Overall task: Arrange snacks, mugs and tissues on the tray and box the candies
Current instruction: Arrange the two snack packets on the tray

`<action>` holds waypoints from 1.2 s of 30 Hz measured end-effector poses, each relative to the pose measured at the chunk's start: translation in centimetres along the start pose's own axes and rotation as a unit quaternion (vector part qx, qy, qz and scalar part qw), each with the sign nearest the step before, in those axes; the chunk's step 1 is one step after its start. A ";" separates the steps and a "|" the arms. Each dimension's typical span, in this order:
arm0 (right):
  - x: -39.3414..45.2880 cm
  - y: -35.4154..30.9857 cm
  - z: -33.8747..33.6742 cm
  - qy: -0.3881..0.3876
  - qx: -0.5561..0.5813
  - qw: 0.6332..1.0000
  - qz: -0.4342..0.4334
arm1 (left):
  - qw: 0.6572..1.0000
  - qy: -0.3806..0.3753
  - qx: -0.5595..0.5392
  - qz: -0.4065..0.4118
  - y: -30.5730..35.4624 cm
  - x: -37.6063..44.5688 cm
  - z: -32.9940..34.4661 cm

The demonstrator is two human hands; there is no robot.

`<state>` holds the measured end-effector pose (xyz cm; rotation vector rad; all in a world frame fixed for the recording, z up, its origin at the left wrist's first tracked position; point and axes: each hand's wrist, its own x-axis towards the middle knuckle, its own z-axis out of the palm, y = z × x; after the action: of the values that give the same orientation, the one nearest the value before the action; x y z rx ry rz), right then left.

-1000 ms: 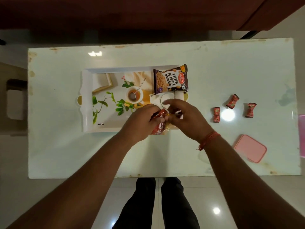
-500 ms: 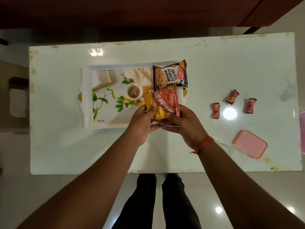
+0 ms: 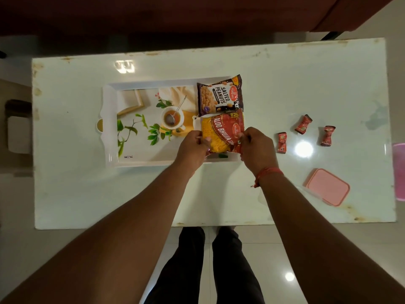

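A white printed tray (image 3: 109, 128) lies on the pale table. A dark salted-peanuts packet (image 3: 219, 96) rests flat at the tray's far right corner. Just below it, a red and yellow aloo bhujia packet (image 3: 221, 133) lies at the tray's right end, held at its near corners by both hands. My left hand (image 3: 192, 148) pinches the near left corner, my right hand (image 3: 255, 148) the near right corner. Three red wrapped candies (image 3: 282, 142), (image 3: 303, 123), (image 3: 327, 136) lie on the table to the right. A pink box lid (image 3: 327, 186) sits near the front right.
A pink object (image 3: 399, 172) is cut off at the right frame edge. A dark sofa runs behind the table's far edge. My legs stand at the table's near edge. A stool stands off the left side.
The aloo bhujia packet went from bunched between both hands at the tray's near edge to laid out flat below the peanuts packet. Both hands have spread to its near corners.
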<state>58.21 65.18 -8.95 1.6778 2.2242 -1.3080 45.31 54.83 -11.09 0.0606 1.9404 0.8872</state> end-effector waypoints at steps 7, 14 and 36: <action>0.8 0.5 -0.7 -0.004 -0.081 0.997 0.014 | 0.985 0.018 0.145 0.089 0.6 0.2 0.5; -0.5 0.5 -0.4 0.044 -0.055 0.997 -0.026 | 0.959 0.043 0.258 0.106 0.4 -0.9 -0.2; -4.8 -27.9 25.9 -0.063 -0.314 0.906 -0.278 | 0.798 0.182 0.511 0.262 -8.0 1.5 -38.0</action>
<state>26.68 43.47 -6.83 0.7452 2.7260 -0.5846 17.17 28.42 -6.80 1.1879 2.6203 0.0419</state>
